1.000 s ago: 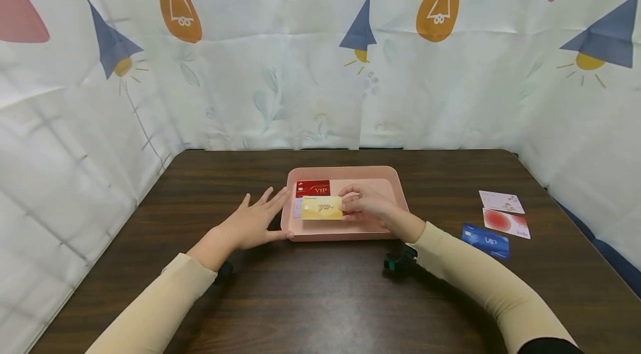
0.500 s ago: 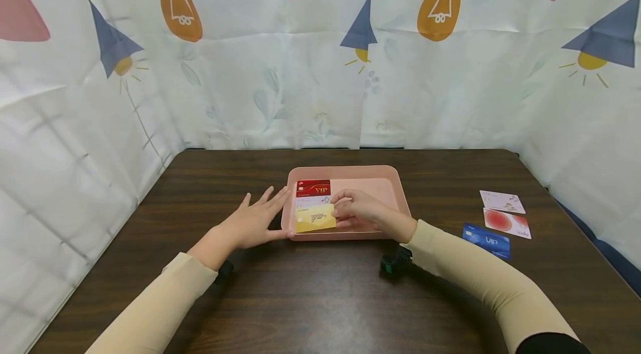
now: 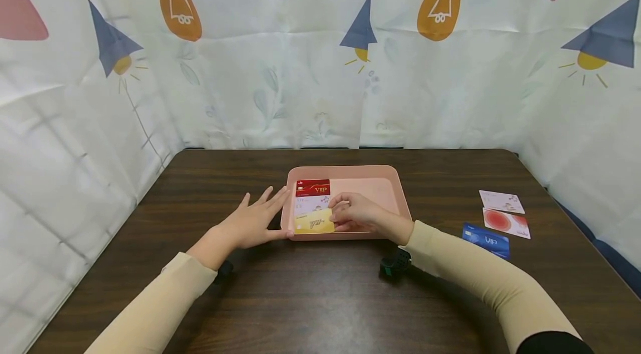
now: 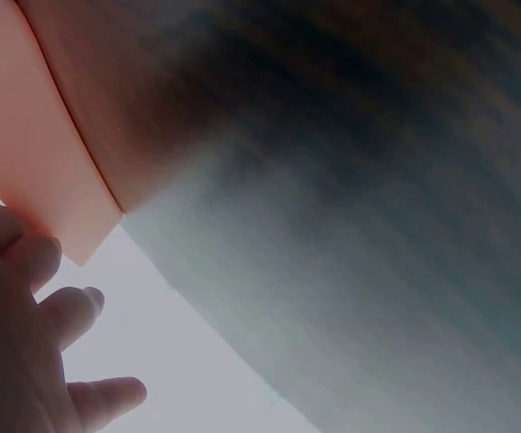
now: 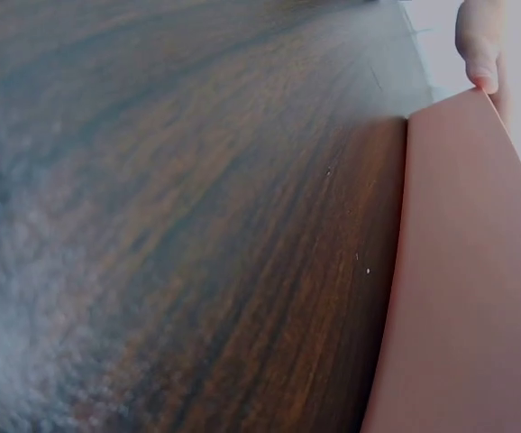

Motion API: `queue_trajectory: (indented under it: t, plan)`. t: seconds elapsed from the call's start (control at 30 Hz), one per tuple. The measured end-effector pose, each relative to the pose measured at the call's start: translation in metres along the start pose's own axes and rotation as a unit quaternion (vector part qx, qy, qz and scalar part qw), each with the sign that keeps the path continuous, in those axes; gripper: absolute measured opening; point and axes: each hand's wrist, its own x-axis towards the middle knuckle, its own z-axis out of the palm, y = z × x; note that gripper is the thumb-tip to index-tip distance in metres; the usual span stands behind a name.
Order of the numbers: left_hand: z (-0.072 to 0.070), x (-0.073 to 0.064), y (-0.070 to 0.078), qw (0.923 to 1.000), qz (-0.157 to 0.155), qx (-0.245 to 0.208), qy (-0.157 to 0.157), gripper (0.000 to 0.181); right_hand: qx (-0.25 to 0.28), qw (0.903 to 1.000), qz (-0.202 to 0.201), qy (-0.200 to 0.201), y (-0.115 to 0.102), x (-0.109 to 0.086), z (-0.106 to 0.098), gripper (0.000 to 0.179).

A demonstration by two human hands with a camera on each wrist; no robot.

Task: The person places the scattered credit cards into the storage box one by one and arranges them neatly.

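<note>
A pink tray (image 3: 370,178) lies on the table, with a red VIP card (image 3: 312,187) at its upper left and a pale card (image 3: 306,205) just below that. Overlapping the pale card's lower edge is a yellow card (image 3: 311,222), its right end between the thumb and fingers of my right hand (image 3: 358,214). My left hand (image 3: 255,223), fingers spread and straight, touches the tray's left rim. In the left wrist view those fingers (image 4: 71,316) show beside the tray wall (image 4: 44,153). The right wrist view shows the tray's front wall (image 5: 468,271) but not the yellow card.
To the right on the dark wooden table (image 3: 320,298) lie a pale card (image 3: 502,202), a card with a red circle (image 3: 506,223) and a blue VIP card (image 3: 486,240). A patterned white curtain (image 3: 310,92) hangs behind and at both sides.
My right hand has moved the yellow card left and toward the tray's front edge, uncovering more of the pale card beneath the red one. My left hand has stayed at the rim.
</note>
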Motion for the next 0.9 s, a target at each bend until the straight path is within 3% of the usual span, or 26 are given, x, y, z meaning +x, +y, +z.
queue_trajectory:
  t: [0.23,0.37,0.47,0.77,0.9]
  plan:
    - [0.0003,0.0003,0.0006,1.0000,0.000,0.001,-0.002,0.108,-0.026,0.9996,-0.005,-0.005,0.0008,-0.0003,0.0005,0.025]
    - [0.0007,-0.0005,-0.0002,1.0000,0.000,0.004,0.000,0.107,-0.076,0.9966,-0.029,-0.012,0.0014,0.0002,0.0000,0.028]
    - [0.0014,-0.0002,-0.0010,1.0000,0.002,0.006,0.004,0.107,-0.122,0.9908,-0.055,-0.023,0.0023,0.0009,-0.0005,0.031]
    - [-0.0002,-0.0016,0.0006,1.0000,0.003,0.003,0.003,0.108,-0.183,0.9775,-0.096,-0.041,0.0009,0.0003,0.0010,0.038]
    - [-0.0005,-0.0018,0.0007,1.0000,0.005,0.004,0.005,0.108,-0.247,0.9623,-0.107,-0.037,-0.0013,0.0011,0.0018,0.043]
